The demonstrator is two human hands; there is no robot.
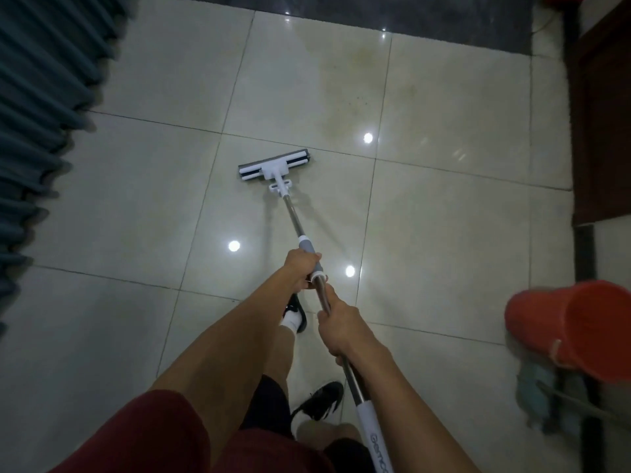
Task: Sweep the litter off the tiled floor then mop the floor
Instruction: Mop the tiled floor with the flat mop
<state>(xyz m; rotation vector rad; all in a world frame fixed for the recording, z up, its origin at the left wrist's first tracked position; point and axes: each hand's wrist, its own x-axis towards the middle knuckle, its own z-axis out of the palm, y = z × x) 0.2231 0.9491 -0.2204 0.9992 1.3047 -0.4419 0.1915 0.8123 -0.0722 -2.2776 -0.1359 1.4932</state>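
Both hands grip the sponge mop (309, 254), left hand (302, 269) on the grey sleeve, right hand (339, 327) lower on the steel pole, its head flat on the glossy tiled floor (444, 233); it looks light, stiff, easily steered.

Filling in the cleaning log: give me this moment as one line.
phase: mopping | left hand: grips mop handle | right hand: grips handle lower | mop head: on tiled floor | red bucket: right

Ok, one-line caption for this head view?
Both hands, left hand ahead of right hand, grip a mop on tiled floor.
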